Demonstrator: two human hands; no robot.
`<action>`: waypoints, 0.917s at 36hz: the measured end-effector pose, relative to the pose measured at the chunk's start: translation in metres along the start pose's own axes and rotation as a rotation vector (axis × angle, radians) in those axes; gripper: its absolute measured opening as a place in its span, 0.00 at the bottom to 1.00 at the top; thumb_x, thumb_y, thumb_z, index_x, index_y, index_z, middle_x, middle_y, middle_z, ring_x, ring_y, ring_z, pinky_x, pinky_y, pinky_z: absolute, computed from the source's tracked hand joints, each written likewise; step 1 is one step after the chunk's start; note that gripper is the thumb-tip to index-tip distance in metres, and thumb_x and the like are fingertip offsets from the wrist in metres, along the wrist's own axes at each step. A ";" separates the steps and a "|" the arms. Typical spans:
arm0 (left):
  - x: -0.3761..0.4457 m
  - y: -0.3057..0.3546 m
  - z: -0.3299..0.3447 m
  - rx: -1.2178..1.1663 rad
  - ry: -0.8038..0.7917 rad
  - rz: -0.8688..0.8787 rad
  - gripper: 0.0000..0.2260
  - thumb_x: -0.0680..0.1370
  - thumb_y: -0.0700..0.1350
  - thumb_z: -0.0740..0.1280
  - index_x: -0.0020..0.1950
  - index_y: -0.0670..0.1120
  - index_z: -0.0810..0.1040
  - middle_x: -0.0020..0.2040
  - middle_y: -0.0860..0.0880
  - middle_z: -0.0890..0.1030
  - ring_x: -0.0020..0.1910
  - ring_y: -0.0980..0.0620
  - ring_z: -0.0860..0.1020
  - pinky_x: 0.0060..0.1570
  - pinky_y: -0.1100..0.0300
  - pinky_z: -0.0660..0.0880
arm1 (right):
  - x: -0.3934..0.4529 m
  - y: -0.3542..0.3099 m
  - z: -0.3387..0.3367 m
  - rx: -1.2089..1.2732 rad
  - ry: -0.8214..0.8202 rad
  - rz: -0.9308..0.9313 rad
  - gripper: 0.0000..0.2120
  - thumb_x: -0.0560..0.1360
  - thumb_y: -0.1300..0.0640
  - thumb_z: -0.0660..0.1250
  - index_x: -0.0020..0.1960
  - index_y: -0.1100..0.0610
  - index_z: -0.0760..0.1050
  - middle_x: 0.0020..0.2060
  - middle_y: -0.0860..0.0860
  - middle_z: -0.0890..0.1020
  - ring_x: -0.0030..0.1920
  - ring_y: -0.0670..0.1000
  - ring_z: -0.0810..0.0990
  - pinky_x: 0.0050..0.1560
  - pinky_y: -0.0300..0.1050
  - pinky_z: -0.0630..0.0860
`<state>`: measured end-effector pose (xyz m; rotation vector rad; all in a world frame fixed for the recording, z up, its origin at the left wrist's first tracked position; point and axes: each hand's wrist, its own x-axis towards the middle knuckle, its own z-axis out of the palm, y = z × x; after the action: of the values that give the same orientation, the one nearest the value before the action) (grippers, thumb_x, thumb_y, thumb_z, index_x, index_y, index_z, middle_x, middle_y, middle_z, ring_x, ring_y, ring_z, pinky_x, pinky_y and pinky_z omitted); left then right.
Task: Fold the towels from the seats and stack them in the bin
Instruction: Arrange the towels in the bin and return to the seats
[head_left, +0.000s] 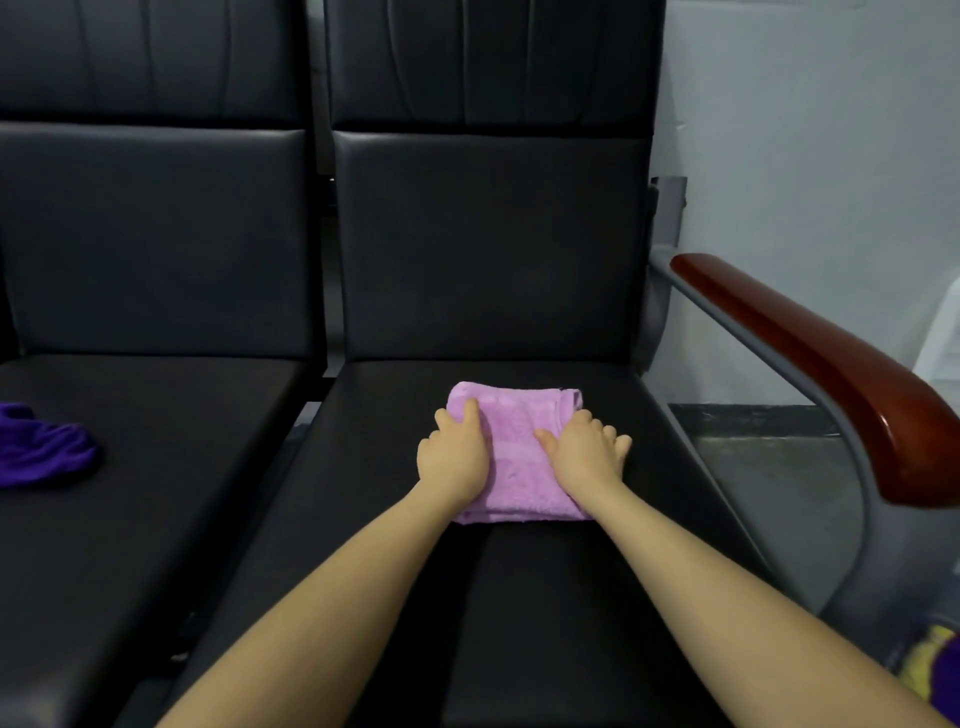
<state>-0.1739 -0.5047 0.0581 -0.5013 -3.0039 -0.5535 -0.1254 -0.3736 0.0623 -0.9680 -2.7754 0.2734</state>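
While both hands press flat on it: a pink towel (514, 457) lies folded on the right-hand seat (519, 597), at about 12 o'clock from the person.
Left hand: the left hand (453, 454) rests palm down on the towel's left half, its fingers (470, 410) straight and reaching toward the far edge, curled round nothing.
Right hand: the right hand (584, 454) rests palm down on the towel's right edge, its fingers (613, 436) spread and relaxed, some lying past the edge on the black cushion; it grips nothing either.
Towel's place: mid-cushion on the right-hand seat, well apart from the wooden armrest (831, 364) at 2 o'clock.
Long axis: the folded rectangle runs from 6 to 12 o'clock, away from the person; its short far edge faces the seat back, and a layered fold edge shows at the far right corner.
Done so far: judging by its compact, layered shape, this towel looks folded or nearly so, with the hands apparently smoothing it flat.
Left to do: this towel is not yet in the bin; a purple towel (44, 447) sits crumpled and unfolded on the left-hand seat (156, 493) at 9 o'clock.
Bin: a clear container (883, 587) at 4 o'clock, below the armrest, seems to be the bin, with yellow and purple cloth (935, 670) showing inside; how many towels it holds cannot be told.
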 end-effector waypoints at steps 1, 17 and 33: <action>-0.001 0.000 0.000 -0.009 -0.010 0.009 0.17 0.82 0.44 0.52 0.71 0.45 0.59 0.59 0.40 0.70 0.45 0.42 0.74 0.42 0.53 0.67 | -0.002 0.000 0.000 0.017 0.022 -0.028 0.25 0.79 0.39 0.57 0.63 0.59 0.69 0.56 0.55 0.78 0.57 0.55 0.75 0.60 0.50 0.66; -0.004 0.064 -0.078 -0.009 0.260 0.214 0.09 0.82 0.42 0.53 0.61 0.43 0.63 0.54 0.43 0.67 0.37 0.46 0.72 0.34 0.52 0.68 | 0.007 0.013 -0.100 0.139 0.299 -0.223 0.19 0.82 0.49 0.53 0.67 0.61 0.60 0.60 0.59 0.74 0.51 0.60 0.80 0.43 0.52 0.72; -0.033 0.322 -0.104 -0.114 0.407 0.670 0.13 0.81 0.39 0.53 0.66 0.42 0.63 0.58 0.41 0.68 0.44 0.38 0.77 0.35 0.51 0.66 | 0.023 0.226 -0.246 -0.035 0.697 0.107 0.19 0.83 0.53 0.54 0.68 0.64 0.60 0.61 0.61 0.73 0.52 0.65 0.79 0.38 0.50 0.66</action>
<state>-0.0398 -0.2673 0.2612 -1.1674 -2.2390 -0.6581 0.0493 -0.1580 0.2496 -0.9839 -2.1028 -0.0913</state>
